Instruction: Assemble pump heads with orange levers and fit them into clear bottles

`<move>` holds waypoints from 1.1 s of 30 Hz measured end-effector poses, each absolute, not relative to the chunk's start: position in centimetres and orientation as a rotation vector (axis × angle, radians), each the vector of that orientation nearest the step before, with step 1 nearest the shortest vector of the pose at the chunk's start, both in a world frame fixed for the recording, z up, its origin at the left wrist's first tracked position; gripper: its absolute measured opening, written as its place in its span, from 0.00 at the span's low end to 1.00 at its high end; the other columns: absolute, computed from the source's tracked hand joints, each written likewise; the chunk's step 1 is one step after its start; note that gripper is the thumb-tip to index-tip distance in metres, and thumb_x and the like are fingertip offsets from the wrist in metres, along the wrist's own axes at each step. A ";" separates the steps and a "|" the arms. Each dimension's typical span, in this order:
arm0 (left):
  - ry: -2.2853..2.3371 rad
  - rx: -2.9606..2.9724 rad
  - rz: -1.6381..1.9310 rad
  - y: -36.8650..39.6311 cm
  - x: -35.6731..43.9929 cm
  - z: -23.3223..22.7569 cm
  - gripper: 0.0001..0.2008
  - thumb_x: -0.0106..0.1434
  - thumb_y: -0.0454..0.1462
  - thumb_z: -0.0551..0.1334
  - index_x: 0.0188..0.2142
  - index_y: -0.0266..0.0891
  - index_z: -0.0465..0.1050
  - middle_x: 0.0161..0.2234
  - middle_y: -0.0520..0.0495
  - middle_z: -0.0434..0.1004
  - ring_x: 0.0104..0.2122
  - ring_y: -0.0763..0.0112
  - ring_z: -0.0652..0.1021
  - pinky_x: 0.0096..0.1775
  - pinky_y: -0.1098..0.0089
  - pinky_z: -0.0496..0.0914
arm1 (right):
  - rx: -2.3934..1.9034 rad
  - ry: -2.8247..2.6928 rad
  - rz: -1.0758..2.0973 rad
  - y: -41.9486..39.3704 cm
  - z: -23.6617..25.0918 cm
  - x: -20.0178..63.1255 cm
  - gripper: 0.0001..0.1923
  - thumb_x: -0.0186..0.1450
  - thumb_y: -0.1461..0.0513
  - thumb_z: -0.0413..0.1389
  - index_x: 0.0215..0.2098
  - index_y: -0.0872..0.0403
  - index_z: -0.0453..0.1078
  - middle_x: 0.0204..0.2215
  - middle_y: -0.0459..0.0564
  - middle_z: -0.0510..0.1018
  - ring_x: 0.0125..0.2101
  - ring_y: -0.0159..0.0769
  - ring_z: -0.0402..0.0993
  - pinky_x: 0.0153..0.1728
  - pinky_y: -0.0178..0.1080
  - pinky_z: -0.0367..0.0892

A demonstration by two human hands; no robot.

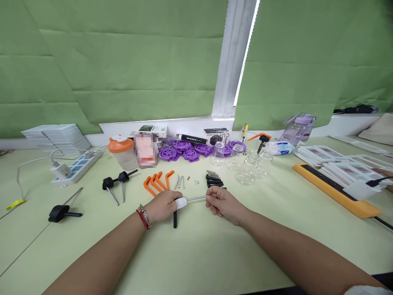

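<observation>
Near the frame's centre, left hand (164, 206) grips a black-handled part, right hand (221, 201) pinches its metal rod (196, 198) — probably inserting; keep it straight.

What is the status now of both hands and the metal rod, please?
Left hand shut on black-handled part, bandaged fingertip at the metal rod. Right hand pinches the rod's other end. Orange levers and black pieces lie just beyond, not touching.
</observation>
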State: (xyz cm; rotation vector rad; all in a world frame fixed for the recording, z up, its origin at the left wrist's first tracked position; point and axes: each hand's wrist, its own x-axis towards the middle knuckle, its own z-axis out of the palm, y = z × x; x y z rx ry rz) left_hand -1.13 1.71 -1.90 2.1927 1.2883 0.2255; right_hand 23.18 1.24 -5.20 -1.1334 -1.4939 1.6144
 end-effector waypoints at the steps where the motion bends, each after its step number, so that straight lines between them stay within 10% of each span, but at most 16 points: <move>1: 1.286 2.195 0.225 1.7 -1.1 -1.9 0.21 0.64 0.51 0.47 0.23 0.39 0.57 0.20 0.54 0.55 0.22 0.73 0.60 0.24 0.72 0.52 | -1.144 -1.511 1.613 1.2 -5.2 23.2 0.14 0.61 0.51 0.53 0.29 0.54 0.61 0.18 0.41 0.68 0.15 0.23 0.57 0.15 0.28 0.50; 21: 1.285 2.214 0.222 2.1 -1.2 -2.3 0.21 0.64 0.51 0.47 0.23 0.39 0.58 0.20 0.54 0.57 0.23 0.73 0.61 0.25 0.72 0.53 | -1.187 -1.544 1.618 1.3 -5.0 23.2 0.18 0.64 0.49 0.48 0.26 0.55 0.62 0.13 0.41 0.65 0.12 0.23 0.53 0.15 0.29 0.50; 33: 1.305 2.190 0.250 2.0 -0.8 -2.1 0.20 0.64 0.49 0.47 0.24 0.39 0.61 0.21 0.52 0.61 0.23 0.71 0.63 0.25 0.71 0.54 | -1.121 -1.471 1.637 1.7 -5.9 23.5 0.08 0.63 0.57 0.52 0.33 0.53 0.60 0.26 0.44 0.72 0.18 0.24 0.63 0.14 0.28 0.52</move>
